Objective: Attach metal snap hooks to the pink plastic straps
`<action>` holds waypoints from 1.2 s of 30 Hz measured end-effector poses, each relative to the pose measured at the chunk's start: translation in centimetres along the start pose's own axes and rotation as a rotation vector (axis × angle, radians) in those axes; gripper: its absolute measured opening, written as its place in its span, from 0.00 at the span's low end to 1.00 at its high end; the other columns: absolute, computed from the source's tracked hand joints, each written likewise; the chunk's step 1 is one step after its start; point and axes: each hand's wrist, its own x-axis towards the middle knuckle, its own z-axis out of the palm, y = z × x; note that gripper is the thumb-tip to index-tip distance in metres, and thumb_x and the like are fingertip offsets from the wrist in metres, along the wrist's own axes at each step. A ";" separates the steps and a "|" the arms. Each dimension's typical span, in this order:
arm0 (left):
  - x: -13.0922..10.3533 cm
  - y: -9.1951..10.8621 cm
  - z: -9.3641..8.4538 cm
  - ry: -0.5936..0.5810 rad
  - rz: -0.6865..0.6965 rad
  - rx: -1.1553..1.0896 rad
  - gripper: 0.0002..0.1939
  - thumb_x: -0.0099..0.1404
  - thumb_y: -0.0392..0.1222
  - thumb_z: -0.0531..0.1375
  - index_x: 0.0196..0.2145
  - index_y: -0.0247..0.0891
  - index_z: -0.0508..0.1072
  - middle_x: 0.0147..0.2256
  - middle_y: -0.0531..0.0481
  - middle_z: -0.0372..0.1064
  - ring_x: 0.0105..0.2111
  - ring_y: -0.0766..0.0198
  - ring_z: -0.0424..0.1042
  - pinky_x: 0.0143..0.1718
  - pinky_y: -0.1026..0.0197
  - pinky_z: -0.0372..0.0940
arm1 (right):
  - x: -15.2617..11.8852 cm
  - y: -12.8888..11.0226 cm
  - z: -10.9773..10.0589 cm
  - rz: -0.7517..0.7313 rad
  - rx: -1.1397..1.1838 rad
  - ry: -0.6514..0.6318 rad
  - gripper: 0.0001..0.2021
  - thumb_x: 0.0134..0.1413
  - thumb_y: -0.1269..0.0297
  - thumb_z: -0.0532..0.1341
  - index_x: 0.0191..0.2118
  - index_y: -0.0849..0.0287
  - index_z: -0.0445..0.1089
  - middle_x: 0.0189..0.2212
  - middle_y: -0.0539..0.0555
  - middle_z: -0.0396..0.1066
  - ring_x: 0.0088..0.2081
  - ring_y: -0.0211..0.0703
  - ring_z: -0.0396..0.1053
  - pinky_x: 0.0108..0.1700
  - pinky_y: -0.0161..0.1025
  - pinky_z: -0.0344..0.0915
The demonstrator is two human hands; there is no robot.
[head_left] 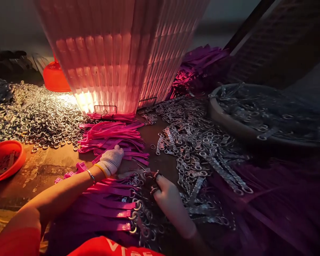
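Observation:
My left hand point(112, 160), in a white dotted glove with a yellow cuff, lies with curled fingers at the front edge of a pile of pink straps point(112, 137). Its fingertips press on a strap there. Right of it, my bare right hand point(162, 190) has its fingers curled around a small dark tool point(152, 179), whose shape is partly lost in shadow. Below both hands, purple straps point(109, 209) with metal rings point(134, 217) at their right ends lie side by side close to my body.
Metal rings point(42, 117) are heaped at the left under a red lamp point(56, 76). A red bowl point(22, 160) sits at the left edge. Ribbed plastic panels point(104, 71) stand behind. Ringed metal pieces point(194, 153) and a large basin point(216, 106) are at the right.

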 end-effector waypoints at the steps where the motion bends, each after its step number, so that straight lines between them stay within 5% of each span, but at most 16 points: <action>1: -0.3 -0.2 0.0 0.003 -0.008 0.038 0.18 0.68 0.28 0.46 0.50 0.28 0.70 0.49 0.29 0.66 0.40 0.51 0.72 0.43 0.45 0.65 | 0.0 0.0 -0.1 -0.016 -0.002 0.003 0.14 0.48 0.74 0.52 0.37 0.57 0.73 0.32 0.54 0.74 0.36 0.48 0.71 0.39 0.42 0.68; 8: -4.6 1.0 -1.4 0.013 0.056 0.196 0.12 0.68 0.40 0.54 0.42 0.35 0.76 0.46 0.33 0.68 0.33 0.53 0.72 0.38 0.50 0.66 | 1.3 -3.2 0.2 -0.401 -0.126 0.060 0.23 0.41 0.80 0.55 0.46 0.59 0.72 0.55 0.62 0.68 0.58 0.55 0.62 0.58 0.57 0.61; 11: -8.5 2.2 -2.2 0.055 0.160 0.127 0.13 0.68 0.39 0.54 0.43 0.36 0.77 0.43 0.34 0.71 0.34 0.54 0.71 0.38 0.52 0.66 | 1.2 -5.3 0.5 -0.519 -0.267 -0.003 0.21 0.35 0.82 0.55 0.38 0.61 0.74 0.53 0.64 0.69 0.55 0.59 0.62 0.56 0.59 0.61; 15: -14.3 2.5 -2.8 0.257 0.190 -0.243 0.17 0.66 0.35 0.54 0.49 0.41 0.77 0.48 0.39 0.72 0.43 0.54 0.71 0.47 0.53 0.66 | -0.2 -7.3 -0.2 -0.413 -0.228 0.000 0.15 0.40 0.79 0.57 0.36 0.61 0.73 0.41 0.62 0.73 0.42 0.53 0.67 0.43 0.48 0.66; 18: -16.9 2.1 -2.3 0.200 -0.062 -0.727 0.14 0.67 0.45 0.58 0.45 0.37 0.79 0.34 0.43 0.74 0.27 0.63 0.69 0.28 0.63 0.65 | -1.5 -8.5 -1.3 -0.357 -0.013 -0.008 0.11 0.54 0.74 0.56 0.40 0.57 0.72 0.41 0.59 0.73 0.40 0.49 0.69 0.39 0.43 0.67; 21: -17.2 1.5 -1.5 -0.046 -0.297 -1.239 0.20 0.65 0.54 0.60 0.42 0.35 0.78 0.17 0.56 0.59 0.14 0.74 0.48 0.14 0.69 0.44 | -2.5 -9.5 -1.4 -0.310 0.215 -0.156 0.08 0.61 0.68 0.55 0.37 0.54 0.71 0.37 0.55 0.73 0.36 0.45 0.71 0.36 0.39 0.68; 27: -16.1 -0.1 -2.5 0.085 -0.354 -1.882 0.13 0.63 0.38 0.62 0.46 0.35 0.73 0.14 0.63 0.50 0.13 0.76 0.42 0.14 0.73 0.41 | -4.0 -9.1 0.6 -0.264 0.331 -0.315 0.07 0.59 0.63 0.57 0.34 0.51 0.73 0.31 0.52 0.73 0.28 0.46 0.71 0.29 0.39 0.68; 31: -16.9 -0.2 -4.0 0.001 -0.286 -1.978 0.07 0.67 0.38 0.57 0.38 0.33 0.73 0.13 0.62 0.48 0.12 0.77 0.41 0.13 0.74 0.39 | -4.3 -9.8 0.7 -0.289 0.384 -0.414 0.08 0.57 0.65 0.57 0.37 0.50 0.75 0.29 0.52 0.73 0.28 0.45 0.71 0.28 0.38 0.68; 36: -18.2 1.5 -3.7 0.055 -0.190 -1.634 0.16 0.68 0.48 0.57 0.26 0.35 0.67 0.16 0.58 0.56 0.11 0.76 0.47 0.12 0.70 0.42 | -2.8 -12.1 -0.7 -0.202 0.364 -0.359 0.16 0.58 0.70 0.54 0.48 0.51 0.73 0.38 0.54 0.75 0.38 0.48 0.73 0.38 0.42 0.70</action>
